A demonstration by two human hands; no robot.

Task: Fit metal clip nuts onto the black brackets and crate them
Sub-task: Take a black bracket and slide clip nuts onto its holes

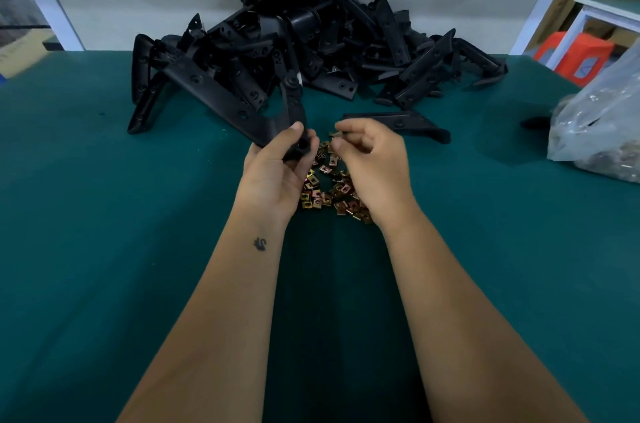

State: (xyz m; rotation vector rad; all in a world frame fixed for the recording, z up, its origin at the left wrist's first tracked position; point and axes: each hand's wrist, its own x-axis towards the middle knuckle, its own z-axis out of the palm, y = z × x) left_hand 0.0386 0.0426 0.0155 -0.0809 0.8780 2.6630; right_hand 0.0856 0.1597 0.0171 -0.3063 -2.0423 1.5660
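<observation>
On the green table (104, 214):
Bracket pile (311, 41): heaped at far edge.
Left hand (277, 166): grips one black bracket (242, 100) — lower end.
Right hand (370, 159): pinches a clip nut (335, 134) — just right of that bracket.
Loose clip nuts (329, 190): beneath both hands.

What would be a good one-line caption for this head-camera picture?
Left hand grips a black bracket while right hand pinches a clip nut above the loose nuts.

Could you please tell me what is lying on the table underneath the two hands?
A loose heap of clip nuts lies on the green table beneath the left hand and right hand. The hands cover the heap's edges.
</observation>
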